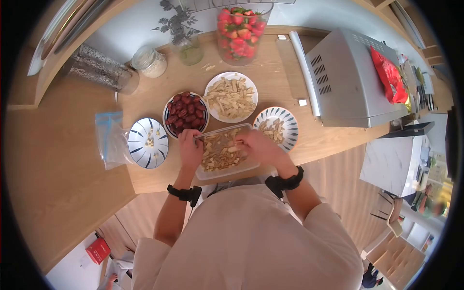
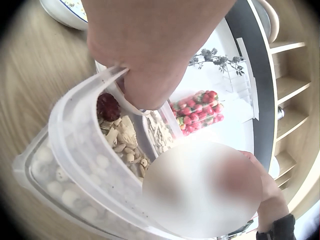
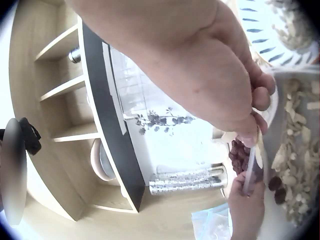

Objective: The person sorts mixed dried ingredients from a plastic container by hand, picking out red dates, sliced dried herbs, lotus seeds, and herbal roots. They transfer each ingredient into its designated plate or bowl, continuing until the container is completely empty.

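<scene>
A clear plastic container (image 1: 206, 174) holds pale slices and small pieces, with dark red dates (image 3: 275, 183) near one end. At its left end, my left hand (image 1: 191, 151) grips the rim; the left wrist view shows this hand (image 2: 150, 55) over the container wall (image 2: 75, 117). My right hand (image 1: 262, 146) is above the container's right part, fingers curled round a pale slice (image 1: 235, 149). Its fingertips and thumb meet at the slice in the right wrist view, where the hand (image 3: 200, 75) fills the top.
Behind the container stand a bowl of red dates (image 1: 185, 112), a plate of pale slices (image 1: 232, 98) and a striped plate (image 1: 293, 126). Left are another plate (image 1: 140, 135) and a plastic bag (image 1: 108, 140). A strawberry-filled glass vase (image 1: 238, 41) and grey appliance (image 1: 345, 79) stand further back.
</scene>
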Demonstrator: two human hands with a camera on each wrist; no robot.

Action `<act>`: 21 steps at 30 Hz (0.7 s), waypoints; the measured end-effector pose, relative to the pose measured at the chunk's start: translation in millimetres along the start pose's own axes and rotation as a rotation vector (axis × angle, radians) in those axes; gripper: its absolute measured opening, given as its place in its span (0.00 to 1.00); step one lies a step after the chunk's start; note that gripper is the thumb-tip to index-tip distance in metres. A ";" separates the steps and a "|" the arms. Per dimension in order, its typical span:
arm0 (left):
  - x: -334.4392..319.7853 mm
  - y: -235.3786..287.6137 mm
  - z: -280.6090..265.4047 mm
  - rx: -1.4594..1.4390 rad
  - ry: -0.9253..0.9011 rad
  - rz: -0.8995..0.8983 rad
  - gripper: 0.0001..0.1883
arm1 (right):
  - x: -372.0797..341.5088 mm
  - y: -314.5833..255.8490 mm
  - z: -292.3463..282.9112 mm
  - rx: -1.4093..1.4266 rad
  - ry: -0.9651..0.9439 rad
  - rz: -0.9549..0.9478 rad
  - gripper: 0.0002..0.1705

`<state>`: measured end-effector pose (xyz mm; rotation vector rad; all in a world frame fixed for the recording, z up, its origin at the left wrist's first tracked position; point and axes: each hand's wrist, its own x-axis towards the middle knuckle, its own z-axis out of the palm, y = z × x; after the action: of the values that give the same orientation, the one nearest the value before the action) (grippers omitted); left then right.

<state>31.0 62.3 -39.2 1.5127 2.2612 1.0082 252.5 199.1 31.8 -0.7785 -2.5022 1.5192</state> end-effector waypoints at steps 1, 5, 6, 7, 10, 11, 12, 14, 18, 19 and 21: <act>0.3 0.0 0.7 -0.003 -0.004 0.005 0.12 | -3.8 -2.6 -10.2 0.000 0.006 0.004 0.08; -0.1 -1.5 1.3 -0.006 0.018 0.009 0.14 | -25.2 -3.6 -51.9 -0.028 0.282 0.018 0.07; -0.3 -1.5 1.2 -0.005 0.017 0.005 0.14 | -31.0 -0.4 -60.9 -0.073 0.350 0.033 0.06; -0.3 -1.4 1.5 -0.008 0.015 0.008 0.14 | -36.4 5.4 -66.4 -0.074 0.353 0.036 0.06; -0.3 -0.8 1.5 0.005 0.016 0.009 0.14 | -49.9 24.2 -74.5 -0.213 0.448 0.101 0.05; -0.3 -0.6 1.3 0.007 0.020 0.015 0.14 | -53.0 28.4 -74.2 -0.215 0.450 0.103 0.05; -0.3 -0.4 1.5 0.009 0.024 0.020 0.14 | -56.0 30.8 -73.1 -0.234 0.449 0.122 0.05; -0.7 -1.4 2.1 0.011 0.026 0.025 0.14 | -61.1 38.1 -68.7 -0.252 0.447 0.142 0.06; -0.5 0.3 0.9 0.014 0.022 0.014 0.13 | -63.3 57.2 -54.7 -0.206 0.392 0.177 0.06; -0.3 1.1 0.7 0.017 0.024 0.014 0.13 | -62.4 60.3 -52.3 -0.170 0.387 0.147 0.06; -0.1 1.8 -0.9 0.007 0.020 0.031 0.13 | -57.9 61.6 -48.1 -0.187 0.362 0.142 0.06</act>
<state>31.8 62.2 -37.4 1.5524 2.2639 1.0294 341.9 232.3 12.4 -1.1642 -2.3749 1.0674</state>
